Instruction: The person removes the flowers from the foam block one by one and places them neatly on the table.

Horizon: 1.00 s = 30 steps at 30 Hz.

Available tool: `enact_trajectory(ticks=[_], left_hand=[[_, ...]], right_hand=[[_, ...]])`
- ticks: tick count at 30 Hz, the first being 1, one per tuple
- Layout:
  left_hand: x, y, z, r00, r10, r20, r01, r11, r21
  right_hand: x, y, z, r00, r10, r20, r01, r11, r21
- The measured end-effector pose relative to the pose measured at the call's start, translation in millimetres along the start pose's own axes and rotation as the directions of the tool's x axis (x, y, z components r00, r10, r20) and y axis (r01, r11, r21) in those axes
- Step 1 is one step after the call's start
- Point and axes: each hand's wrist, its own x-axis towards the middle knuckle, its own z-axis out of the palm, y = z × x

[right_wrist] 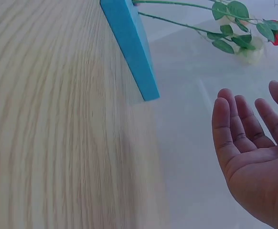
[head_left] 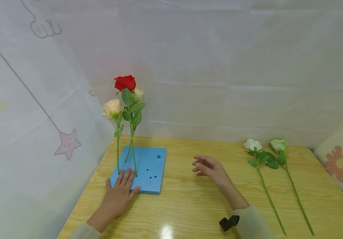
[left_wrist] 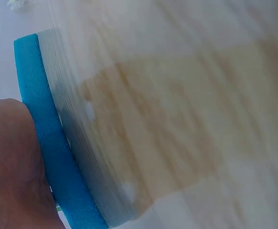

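My left hand [head_left: 120, 196] lies flat with straight fingers on the near left part of a blue foam board [head_left: 147, 156]. Three artificial roses stand upright in holes of the board: a red rose [head_left: 125, 83], a peach rose [head_left: 112, 109] and a pale yellow one [head_left: 138, 95] partly behind the red one's leaves. Several bare holes show on the board's right side. In the left wrist view the base of the hand [left_wrist: 12, 162] sits against the board's edge [left_wrist: 53, 129]. Right of the board, my right hand [head_left: 211, 171] hovers over the table with loosely bent fingers, holding nothing.
On the right of the wooden table [head_left: 195, 205] lie a white rose [head_left: 252, 145] and a greenish-white rose [head_left: 278, 145], stems toward me. A pale cloth [head_left: 207, 73] hangs behind the table, and printed cloths flank both sides.
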Motion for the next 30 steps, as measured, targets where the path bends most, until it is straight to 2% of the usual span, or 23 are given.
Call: enact_trajectory(ticks=[10, 14, 21, 30], left_hand=[[-0.6, 0.0, -1.4, 1.0, -0.002, -0.018, 0.002, 1.0, -0.02], [-1.2, -0.4, -1.9, 1.0, -0.006, 0.006, 0.007, 1.0, -0.027], [-1.0, -3.6, 1.9, 1.0, 0.005, 0.01, -0.005, 0.999, -0.04], [0.2, -1.5, -0.6, 1.0, 0.01, 0.009, -0.009, 0.999, -0.041]], right_hand=[[32, -4, 40, 0.999, 0.016, 0.042, -0.017, 0.999, 0.038], [47, -5, 56, 0.997, 0.025, 0.067, -0.029, 0.998, 0.06], [69, -8, 85, 0.992, 0.046, 0.121, -0.058, 0.994, 0.091], [100, -6, 117, 0.991, 0.071, 0.11, -0.083, 0.991, 0.106]])
